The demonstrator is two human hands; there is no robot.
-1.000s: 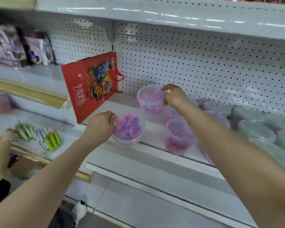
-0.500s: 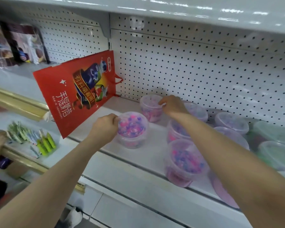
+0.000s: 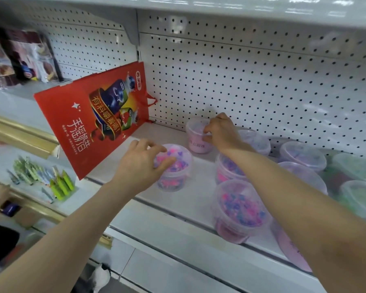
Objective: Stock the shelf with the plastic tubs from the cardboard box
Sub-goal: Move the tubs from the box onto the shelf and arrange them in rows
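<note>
Two grips, one shelf [image 3: 199, 188].
Left fingers [image 3: 166, 162] cupping front tub [image 3: 178, 174], right fingers [image 3: 208, 129] pinching back tub [image 3: 195, 142]; pegboard [image 3: 251, 81] behind.

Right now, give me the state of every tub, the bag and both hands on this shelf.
Front tub, upright on the shelf, lid on.
Rear tub, upright by the pegboard.
Edge tub, upright, lid on, untouched.
Red bag, tilted, not upright.
Left hand, grips the front tub from above.
Right hand, pinches the rear tub's rim.
</note>
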